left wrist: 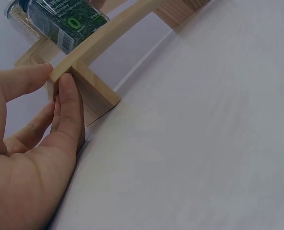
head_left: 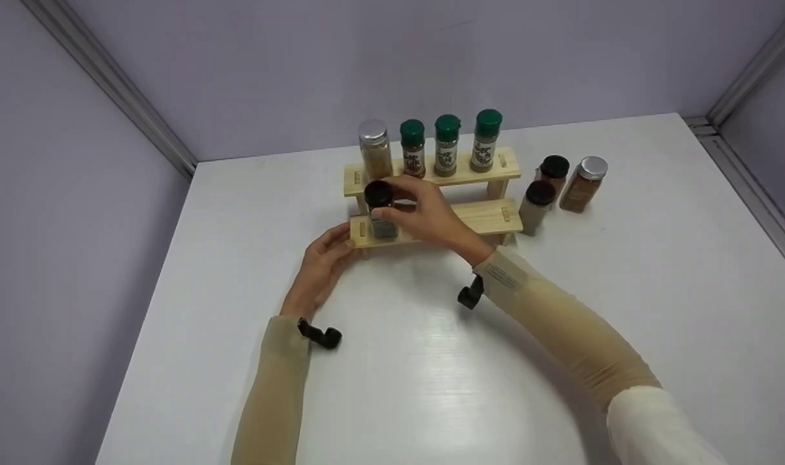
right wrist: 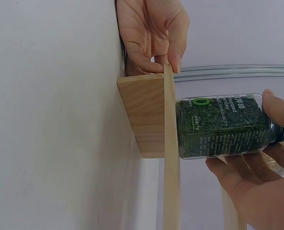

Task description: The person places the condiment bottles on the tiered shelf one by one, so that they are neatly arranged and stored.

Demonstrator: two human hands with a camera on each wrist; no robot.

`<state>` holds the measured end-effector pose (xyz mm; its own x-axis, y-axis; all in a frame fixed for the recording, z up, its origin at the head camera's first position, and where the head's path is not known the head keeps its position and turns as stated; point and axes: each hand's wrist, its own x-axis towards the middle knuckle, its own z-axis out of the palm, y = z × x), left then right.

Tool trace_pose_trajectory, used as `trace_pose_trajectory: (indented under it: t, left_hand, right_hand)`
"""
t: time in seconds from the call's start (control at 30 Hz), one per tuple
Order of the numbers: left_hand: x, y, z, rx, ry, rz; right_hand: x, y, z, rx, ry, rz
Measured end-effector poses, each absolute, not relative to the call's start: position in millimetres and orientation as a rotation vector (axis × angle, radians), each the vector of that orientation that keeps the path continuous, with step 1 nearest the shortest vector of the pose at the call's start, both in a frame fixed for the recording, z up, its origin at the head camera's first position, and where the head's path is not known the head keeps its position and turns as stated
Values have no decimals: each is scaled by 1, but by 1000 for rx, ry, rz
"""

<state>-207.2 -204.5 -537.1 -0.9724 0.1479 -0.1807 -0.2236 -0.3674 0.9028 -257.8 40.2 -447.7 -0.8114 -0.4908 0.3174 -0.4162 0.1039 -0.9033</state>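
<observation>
My right hand (head_left: 431,213) grips a clear spice jar (right wrist: 223,125) of chopped parsley with a black lid, fingers and thumb on opposite sides near the top. The jar stands upright at the left end of the lower shelf of a wooden two-step rack (head_left: 486,218), its base at the board's surface. My left hand (head_left: 325,261) pinches the left end of that shelf (left wrist: 101,44), thumb on top and fingers underneath, as the left wrist view shows. Part of the jar is hidden behind the right hand's fingers.
On the upper shelf stand a silver-capped jar (head_left: 376,152) and three green-capped bottles (head_left: 447,147). Right of the rack, on the white table (head_left: 418,387), are two black-capped jars (head_left: 536,208) and a silver-capped jar (head_left: 583,186). A pale wall rises behind.
</observation>
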Motion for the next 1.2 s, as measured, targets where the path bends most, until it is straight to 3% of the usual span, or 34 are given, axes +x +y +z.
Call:
trace_pose_trajectory:
  t: [0.6,0.9,1.2]
  left_hand:
    - [-205,-205,-534,-108,1606,2431]
    - [-204,-206,-533,-149,1603,2429]
    - [-202,-201,-523,-190,1663,2403]
  right_hand:
    - [-249,71,-420,-890,2283,-1835]
    - [-239,114,-400,-876,2396,-1818]
    - [-243,187,-369,-765,2660,-1795]
